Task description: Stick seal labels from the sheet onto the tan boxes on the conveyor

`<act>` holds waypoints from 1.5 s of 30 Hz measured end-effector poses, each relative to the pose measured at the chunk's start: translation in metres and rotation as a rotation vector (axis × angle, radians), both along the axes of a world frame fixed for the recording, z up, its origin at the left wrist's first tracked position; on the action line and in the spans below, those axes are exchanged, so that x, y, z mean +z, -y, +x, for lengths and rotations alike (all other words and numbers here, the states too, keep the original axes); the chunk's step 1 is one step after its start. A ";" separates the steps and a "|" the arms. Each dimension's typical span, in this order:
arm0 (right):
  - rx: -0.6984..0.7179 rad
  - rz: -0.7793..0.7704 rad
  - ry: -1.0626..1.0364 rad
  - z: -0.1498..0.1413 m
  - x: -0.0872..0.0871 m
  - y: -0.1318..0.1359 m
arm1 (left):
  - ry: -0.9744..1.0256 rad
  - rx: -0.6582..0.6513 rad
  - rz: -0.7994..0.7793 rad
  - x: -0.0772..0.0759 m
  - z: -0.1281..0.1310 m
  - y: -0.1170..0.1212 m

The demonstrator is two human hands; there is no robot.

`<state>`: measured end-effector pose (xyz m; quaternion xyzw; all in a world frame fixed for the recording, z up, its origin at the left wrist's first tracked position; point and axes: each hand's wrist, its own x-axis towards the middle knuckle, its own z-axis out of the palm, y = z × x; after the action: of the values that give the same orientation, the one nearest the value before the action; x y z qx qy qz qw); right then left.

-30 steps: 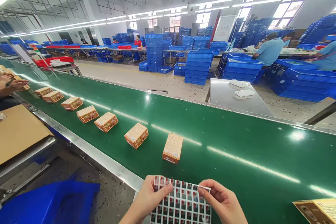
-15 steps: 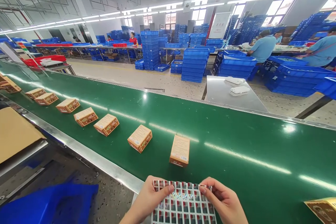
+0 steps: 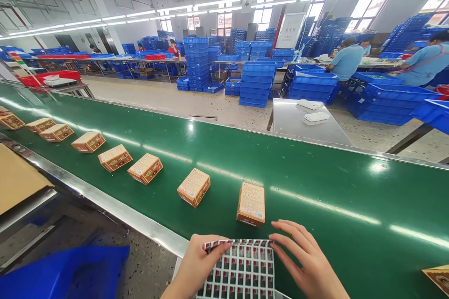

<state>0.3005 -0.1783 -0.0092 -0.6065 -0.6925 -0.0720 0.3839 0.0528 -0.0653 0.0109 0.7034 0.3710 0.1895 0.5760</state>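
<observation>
A sticker sheet [image 3: 242, 271], a white grid of small red and dark shiny squares, is at the bottom middle. My left hand [image 3: 199, 261] pinches its upper left edge, thumb on top, and the top edge curls up a little there. Beside the sheet's upper right corner, my right hand [image 3: 305, 257] has its fingers stretched and spread; its fingertips are at the corner, and whether they touch it I cannot tell. Just beyond the sheet, a brown-and-cream carton [image 3: 251, 203] lies on the green conveyor belt [image 3: 315, 182], with another carton [image 3: 194, 187] to its left.
Several like cartons [image 3: 115, 157] run in a line to the far left. Another carton [image 3: 438, 278] is cut off at the right. A blue bin [image 3: 66, 273] stands lower left. Beyond the belt are a metal table [image 3: 305, 124], stacked blue crates [image 3: 257, 84] and seated people [image 3: 347, 60].
My right hand has loosened from the sheet's right edge and its fingers have spread. The cartons nearest me have shifted right along the belt. My left hand still holds the sheet.
</observation>
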 end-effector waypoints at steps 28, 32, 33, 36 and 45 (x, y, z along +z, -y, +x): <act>-0.501 -0.201 -1.494 0.038 -0.022 -0.042 | 0.109 -0.663 0.200 -0.004 0.085 -0.038; -0.547 -0.192 -1.474 0.041 -0.018 -0.038 | 0.121 -0.676 0.200 -0.003 0.092 -0.036; -0.555 -0.193 -1.461 0.043 -0.019 -0.037 | 0.121 -0.683 0.197 -0.002 0.094 -0.035; -0.595 -0.199 -1.348 0.047 -0.021 -0.033 | 0.119 -0.703 0.187 -0.003 0.101 -0.033; -0.775 -0.168 -0.809 0.048 -0.012 -0.023 | 0.174 -0.696 0.122 -0.005 0.108 -0.016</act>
<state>0.3482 -0.1551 -0.0211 -0.8241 -0.2202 0.0857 0.5148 0.1606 -0.0489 0.0061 0.8019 0.0470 0.0633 0.5923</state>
